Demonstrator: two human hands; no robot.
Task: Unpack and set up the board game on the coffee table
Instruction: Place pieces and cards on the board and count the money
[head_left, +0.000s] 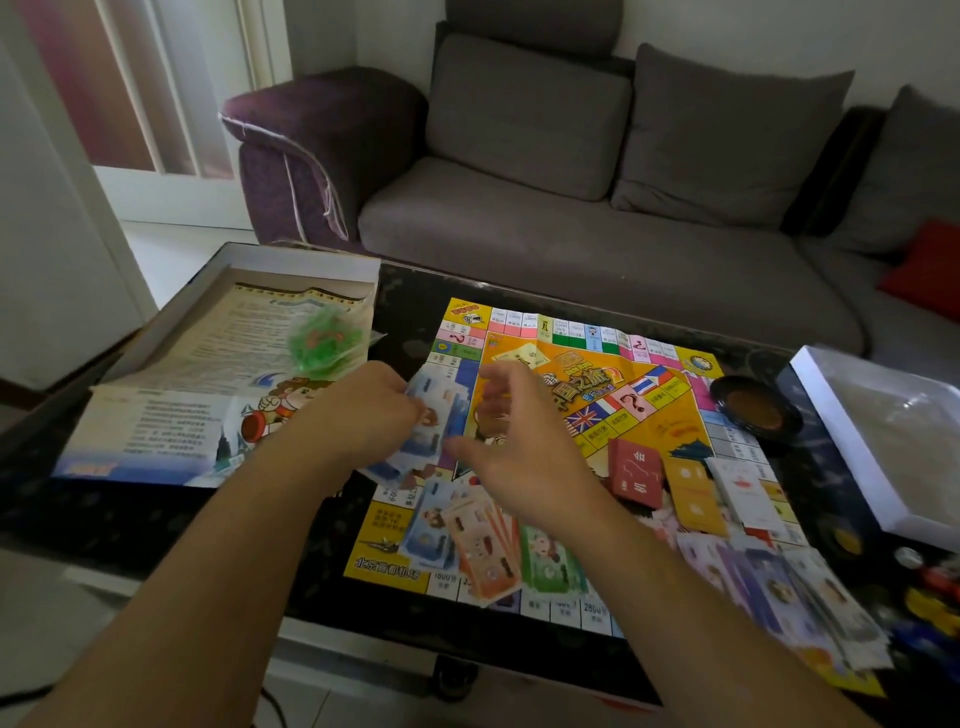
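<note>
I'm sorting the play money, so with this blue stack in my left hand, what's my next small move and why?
Probably peel the top note off the blue notes that your left hand grips, using your open right hand hovering beside them, and lay it on the blue pile on the board, since orange and green piles already lie sorted there.

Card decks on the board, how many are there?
3, side by side at the board's right: a red deck, an orange deck and a white deck. More may be hidden.
</note>
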